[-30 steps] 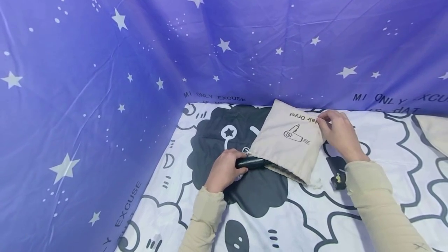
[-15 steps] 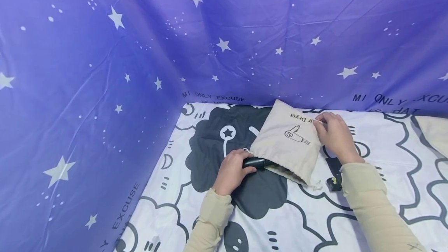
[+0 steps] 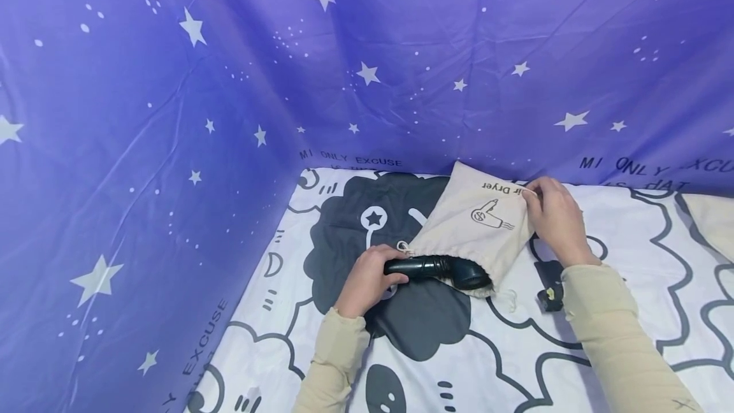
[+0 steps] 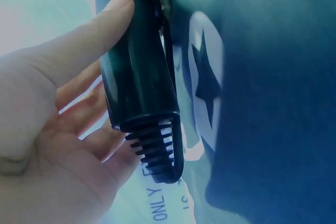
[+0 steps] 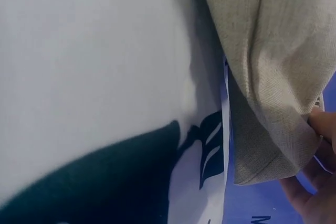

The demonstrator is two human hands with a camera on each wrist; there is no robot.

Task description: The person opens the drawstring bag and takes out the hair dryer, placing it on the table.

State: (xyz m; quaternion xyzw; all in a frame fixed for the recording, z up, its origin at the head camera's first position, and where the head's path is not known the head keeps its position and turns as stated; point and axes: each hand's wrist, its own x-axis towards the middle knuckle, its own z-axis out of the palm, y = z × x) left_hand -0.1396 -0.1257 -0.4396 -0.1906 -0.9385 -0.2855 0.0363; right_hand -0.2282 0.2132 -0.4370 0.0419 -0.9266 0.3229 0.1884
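**Dryer (image 3: 440,266) sitting in the mouth of its bag (image 3: 459,225)**

So my left hand (image 3: 368,278) has the dark handle (image 3: 415,266) gripped, and my right hand (image 3: 557,222) pinches the bag's far right corner. The dryer's head is partly under the cloth. My worry: that wide bit could snag on the gathered mouth or drawstring (image 3: 403,245), dragging the bag along if the corner pinch slips. The bag reads "ir Dryer" upside down, start covered by fingers; the purple curtain (image 3: 395,113) says "MI ONLY EXCUSE". Can't spot any brand.
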